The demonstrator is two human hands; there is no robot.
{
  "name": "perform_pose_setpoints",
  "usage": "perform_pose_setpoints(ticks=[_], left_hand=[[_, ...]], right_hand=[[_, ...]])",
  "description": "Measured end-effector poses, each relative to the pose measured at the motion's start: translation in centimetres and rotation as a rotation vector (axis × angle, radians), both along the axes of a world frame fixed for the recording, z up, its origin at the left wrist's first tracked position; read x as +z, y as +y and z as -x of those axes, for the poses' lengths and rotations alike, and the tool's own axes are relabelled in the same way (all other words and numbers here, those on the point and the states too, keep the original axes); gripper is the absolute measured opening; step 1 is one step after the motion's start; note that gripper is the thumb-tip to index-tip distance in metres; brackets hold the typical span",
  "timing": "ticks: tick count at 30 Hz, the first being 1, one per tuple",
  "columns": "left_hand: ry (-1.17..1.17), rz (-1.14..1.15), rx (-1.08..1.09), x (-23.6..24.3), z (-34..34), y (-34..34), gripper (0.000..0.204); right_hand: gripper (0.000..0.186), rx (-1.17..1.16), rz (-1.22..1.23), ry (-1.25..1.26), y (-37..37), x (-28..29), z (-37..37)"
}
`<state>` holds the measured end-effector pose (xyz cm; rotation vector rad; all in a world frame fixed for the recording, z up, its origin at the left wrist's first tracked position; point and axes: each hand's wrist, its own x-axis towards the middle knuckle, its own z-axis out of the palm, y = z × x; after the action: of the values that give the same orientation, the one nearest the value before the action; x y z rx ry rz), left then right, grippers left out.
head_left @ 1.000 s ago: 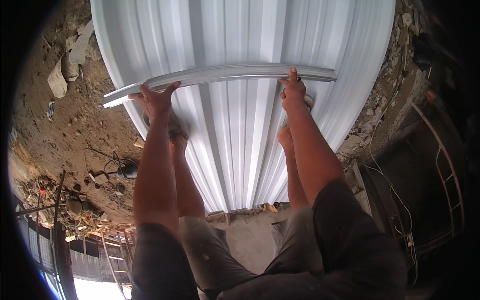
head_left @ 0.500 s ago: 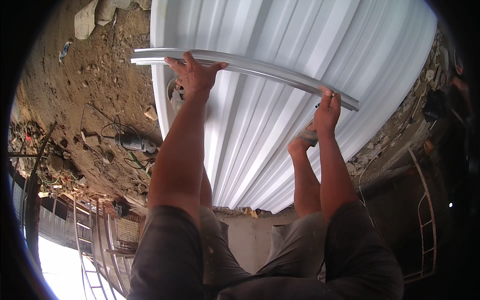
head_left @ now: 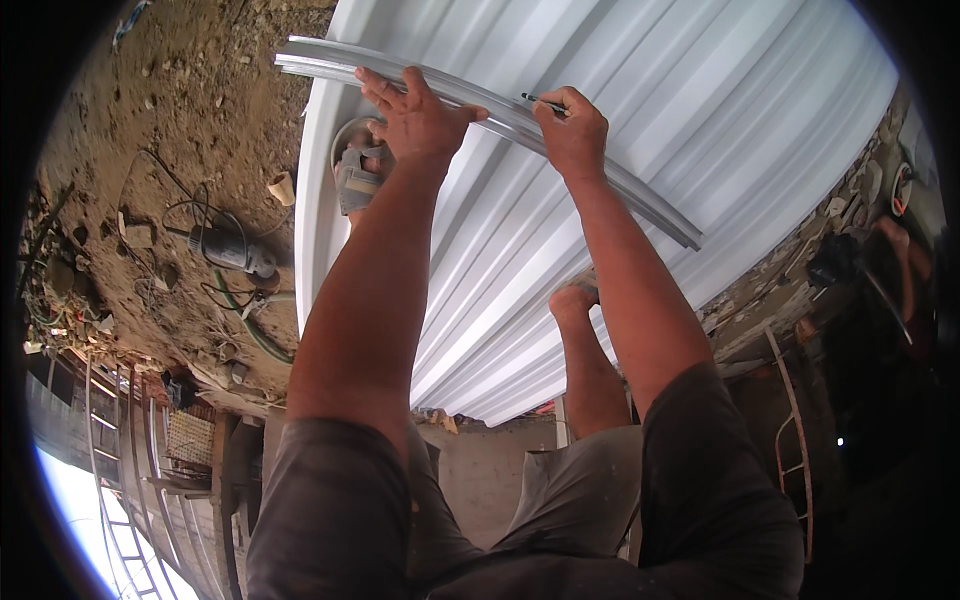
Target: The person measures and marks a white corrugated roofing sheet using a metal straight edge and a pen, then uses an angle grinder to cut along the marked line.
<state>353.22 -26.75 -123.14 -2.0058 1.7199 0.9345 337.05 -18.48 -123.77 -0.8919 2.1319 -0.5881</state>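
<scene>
A long silver metal channel [head_left: 655,205] lies across a white ribbed sheet [head_left: 740,120]. My left hand [head_left: 410,120] rests on the channel's left part, fingers spread over it. My right hand [head_left: 572,135] is closed on a dark slim pen [head_left: 532,99], held at the channel's upper edge, right of my left hand. My bare legs show beneath my arms, with a grey sandalled foot [head_left: 357,185] on the sheet below my left hand.
Bare dirt [head_left: 120,110] lies left of the sheet, with a power tool [head_left: 230,250], tangled cables and a green hose [head_left: 250,330]. Metal ladder-like frames [head_left: 110,440] stand lower left, another frame [head_left: 795,420] lower right. Rubble and a black bag [head_left: 835,258] line the sheet's right side.
My right hand has left the channel's right end and moved leftward along it, pen in its fingers. My view has turned, so the channel now slopes down to the right.
</scene>
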Motion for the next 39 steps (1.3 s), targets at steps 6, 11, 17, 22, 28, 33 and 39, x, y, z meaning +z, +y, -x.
perform_pose_setpoints(ticks=[6,11,17,22,28,33,39], left_hand=[[-0.013,-0.017,-0.008,0.0,0.0,-0.1,0.113],[0.002,-0.019,0.009,0.2,0.1,-0.1,0.112],[0.013,-0.035,0.013,0.5,0.0,-0.3,0.11],[-0.007,-0.025,0.013,0.2,-0.2,-0.2,0.109],[0.074,0.044,0.023,0.2,0.1,0.0,0.101],[0.064,0.015,0.034,0.2,-0.1,-0.1,0.1],[0.069,0.021,0.031,0.1,-0.2,0.0,0.098]], right_hand=[[0.009,0.003,-0.04,-0.012,-0.7,-0.2,-0.8],[0.012,-0.046,-0.088,-0.102,-0.3,1.3,0.2],[0.028,-0.207,-0.018,-0.271,0.0,3.5,2.6],[0.025,-0.122,-0.352,-0.171,-0.7,5.0,2.3],[0.015,0.268,-0.364,0.103,-0.9,2.0,1.0],[0.012,0.284,-0.47,0.056,-2.8,0.9,-0.8],[0.012,0.318,-0.311,0.063,-2.0,-0.8,-1.2]])
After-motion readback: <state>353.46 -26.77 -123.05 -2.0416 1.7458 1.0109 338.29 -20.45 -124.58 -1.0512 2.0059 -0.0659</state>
